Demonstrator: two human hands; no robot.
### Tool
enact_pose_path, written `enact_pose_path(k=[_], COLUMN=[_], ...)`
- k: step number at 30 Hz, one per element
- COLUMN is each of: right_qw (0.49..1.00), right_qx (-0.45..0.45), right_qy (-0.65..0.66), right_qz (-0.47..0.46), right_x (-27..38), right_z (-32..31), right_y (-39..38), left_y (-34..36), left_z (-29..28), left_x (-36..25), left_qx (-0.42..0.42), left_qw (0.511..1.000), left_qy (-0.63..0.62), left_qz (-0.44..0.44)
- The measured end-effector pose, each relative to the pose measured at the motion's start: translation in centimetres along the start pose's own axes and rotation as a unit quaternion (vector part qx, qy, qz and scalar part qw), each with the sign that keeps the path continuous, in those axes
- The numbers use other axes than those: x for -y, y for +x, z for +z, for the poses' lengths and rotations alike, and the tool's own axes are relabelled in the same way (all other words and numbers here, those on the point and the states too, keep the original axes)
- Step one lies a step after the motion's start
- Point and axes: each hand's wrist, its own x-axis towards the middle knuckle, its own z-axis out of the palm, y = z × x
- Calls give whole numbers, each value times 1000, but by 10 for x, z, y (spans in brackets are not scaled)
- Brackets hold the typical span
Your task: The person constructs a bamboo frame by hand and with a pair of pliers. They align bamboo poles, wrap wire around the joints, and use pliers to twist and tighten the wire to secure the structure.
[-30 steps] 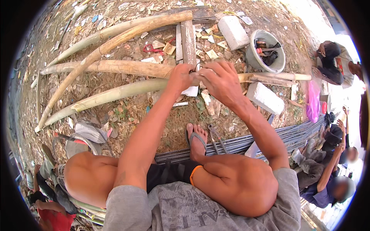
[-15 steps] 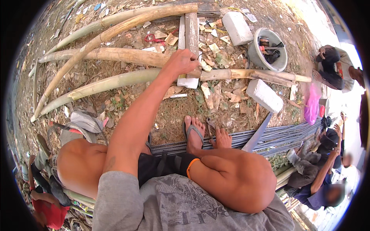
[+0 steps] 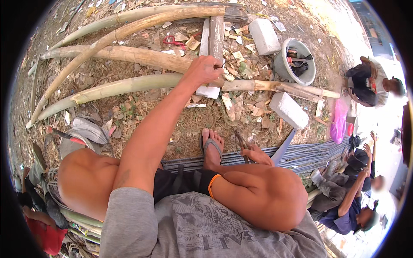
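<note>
My left hand (image 3: 203, 69) is closed in a pinch on a thin dark wire (image 3: 221, 64) where a thick bamboo pole (image 3: 140, 57) meets an upright-lying wooden batten (image 3: 216, 33). Beneath that spot a white piece (image 3: 205, 91) shows, with another long bamboo pole (image 3: 112, 89) alongside. Down by my sandalled foot (image 3: 211, 146), my right hand (image 3: 254, 155) is closed round dark metal pincers (image 3: 239, 139), beside a bundle of steel bars (image 3: 309, 155) and a flat metal blade (image 3: 283, 146). A white block (image 3: 288, 109) lies just beyond them.
A bucket of tools (image 3: 280, 64), another white block (image 3: 264, 36), a pink bag (image 3: 339, 120) and curved bamboo (image 3: 69, 76) lie around on littered dirt. Other people sit at the right (image 3: 363, 84), (image 3: 346, 215) and lower left (image 3: 38, 228); a second bucket (image 3: 73, 147) stands by my left knee.
My right hand has left the wooden joint and moved down beside my foot, where it now grips the pincers. My left hand stays at the joint.
</note>
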Motion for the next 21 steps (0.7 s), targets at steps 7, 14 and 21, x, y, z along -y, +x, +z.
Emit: enact_pose_path(k=[7,14,21], right_qw=[989,884,825], right_qx=[-63,-267,-353], right_qy=[130,358,398], right_qz=[-43,-140,-192], right_x=[0,-25,-15], right_z=[-1,-47,-42], right_y=[-2,56,74], left_y=[16,13,11], left_z=[16,19,35], left_x=[-12,-16,-36], left_qx=[16,47,81], left_qw=[997,988,988], left_qy=[72,142,127], left_qz=[28,28,-25])
